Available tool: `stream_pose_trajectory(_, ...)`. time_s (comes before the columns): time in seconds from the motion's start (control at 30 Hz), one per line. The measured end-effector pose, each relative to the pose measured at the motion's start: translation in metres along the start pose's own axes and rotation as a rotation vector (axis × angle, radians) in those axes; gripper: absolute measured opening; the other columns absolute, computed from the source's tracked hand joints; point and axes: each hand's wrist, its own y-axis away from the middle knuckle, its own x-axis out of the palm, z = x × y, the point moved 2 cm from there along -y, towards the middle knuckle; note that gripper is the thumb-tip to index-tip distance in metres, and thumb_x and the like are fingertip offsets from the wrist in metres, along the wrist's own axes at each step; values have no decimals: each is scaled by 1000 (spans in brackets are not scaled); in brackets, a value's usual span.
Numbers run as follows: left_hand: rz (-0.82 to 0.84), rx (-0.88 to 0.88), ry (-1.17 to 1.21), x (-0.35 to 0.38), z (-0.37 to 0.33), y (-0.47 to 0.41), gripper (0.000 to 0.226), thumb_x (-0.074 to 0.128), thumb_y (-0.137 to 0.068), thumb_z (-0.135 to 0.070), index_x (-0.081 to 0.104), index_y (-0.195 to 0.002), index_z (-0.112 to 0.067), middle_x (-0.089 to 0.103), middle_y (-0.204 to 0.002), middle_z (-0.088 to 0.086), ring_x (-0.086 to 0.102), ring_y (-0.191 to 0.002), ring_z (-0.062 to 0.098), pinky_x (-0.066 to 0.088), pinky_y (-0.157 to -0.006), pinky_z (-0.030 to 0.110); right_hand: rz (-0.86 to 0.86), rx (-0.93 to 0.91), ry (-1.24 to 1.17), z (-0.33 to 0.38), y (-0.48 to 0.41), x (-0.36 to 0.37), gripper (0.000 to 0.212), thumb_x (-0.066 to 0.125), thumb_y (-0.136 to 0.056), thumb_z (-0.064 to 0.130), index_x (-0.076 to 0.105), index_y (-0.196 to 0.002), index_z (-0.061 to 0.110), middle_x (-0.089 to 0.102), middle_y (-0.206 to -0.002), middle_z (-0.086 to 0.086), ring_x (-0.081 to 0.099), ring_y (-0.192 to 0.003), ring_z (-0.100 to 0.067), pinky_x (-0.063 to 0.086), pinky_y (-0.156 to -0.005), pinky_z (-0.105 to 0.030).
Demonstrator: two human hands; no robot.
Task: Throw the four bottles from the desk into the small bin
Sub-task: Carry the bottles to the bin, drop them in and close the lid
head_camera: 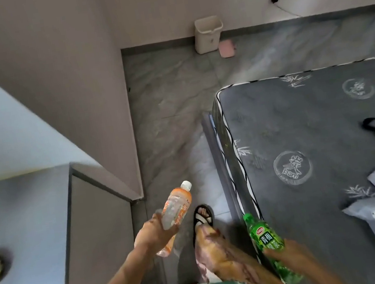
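My left hand (152,233) grips a clear bottle with an orange label and white cap (176,211), tilted with its cap pointing up and to the right. A green bottle with a green cap (266,240) is held around its lower body by my right hand (289,257), low at the right. The small cream bin (207,34) stands open on the floor against the far wall, well ahead of both hands.
A grey desk (35,227) with a round object at its left edge is on my left. A dark mattress (315,134) with bedding fills the right. A pink item (227,48) lies beside the bin. A grey floor strip (173,119) runs between them.
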Motion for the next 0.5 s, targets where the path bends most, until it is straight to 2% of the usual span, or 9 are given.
stream_pose_trajectory(0.13, 26, -81, 22, -36, -13, -44, 69, 57, -77, -60, 44, -126, -14, 64, -120, 10, 63, -106, 29, 51, -83, 34, 37, -26, -27, 59, -40, -45, 43, 74, -73, 46, 71, -103, 15, 72, -106, -14, 67, -96, -25, 52, -89, -34)
stream_pose_trajectory(0.23, 18, -134, 50, -58, -18, -72, 73, 60, -74, -60, 44, -128, -15, 63, -121, 9, 62, -108, 29, 49, -84, 34, 70, -95, -44, 114, -69, -76, 50, 78, -71, 40, 67, -109, 9, 71, -107, -17, 67, -99, -30, 53, -93, -43)
stream_pose_trajectory(0.3, 11, -162, 55, -72, -20, -88, 72, 61, -74, -59, 44, -128, -14, 64, -121, 10, 63, -108, 29, 48, -83, 33, 79, -143, -21, 156, -82, -97, 54, 76, -72, 45, 64, -112, 11, 70, -109, -15, 66, -100, -29, 53, -93, -43)
stream_pose_trajectory(0.4, 33, -216, 83, -90, -20, -113, 74, 62, -76, -57, 40, -133, -15, 62, -126, 10, 61, -113, 30, 49, -92, 35, 70, -194, 62, 219, -94, -128, 64, 69, -71, 58, 60, -115, 12, 68, -112, -12, 66, -100, -25, 53, -92, -39)
stream_pose_trajectory(0.5, 55, -257, 139, -113, -19, -145, 73, 65, -75, -54, 43, -133, -16, 62, -128, 10, 60, -115, 30, 49, -94, 35, 48, -257, 120, 278, -112, -153, 70, 65, -71, 63, 56, -116, 10, 67, -114, -13, 65, -102, -27, 53, -93, -41)
